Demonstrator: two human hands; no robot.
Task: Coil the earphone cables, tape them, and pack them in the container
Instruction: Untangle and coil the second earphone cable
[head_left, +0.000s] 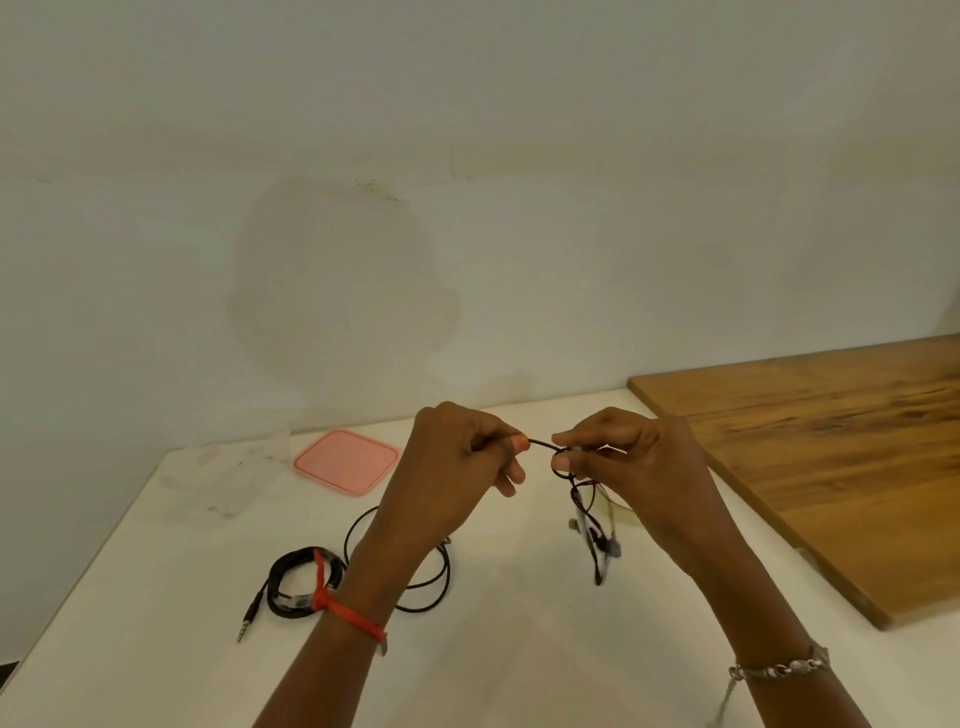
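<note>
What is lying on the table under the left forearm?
A loose black cable loop runs under the left forearm, its middle covered. Beside it lies a coiled earphone cable. Whether the two are joined cannot be seen.

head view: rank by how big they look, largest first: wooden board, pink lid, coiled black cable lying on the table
1. wooden board, by far the largest, though cut off at the right edge.
2. pink lid and coiled black cable: they look about alike, and the cable lies nearer the camera, so I won't rank them.

Soft, even light — dangling earbuds (597, 545) blurred, edges bowed
</note>
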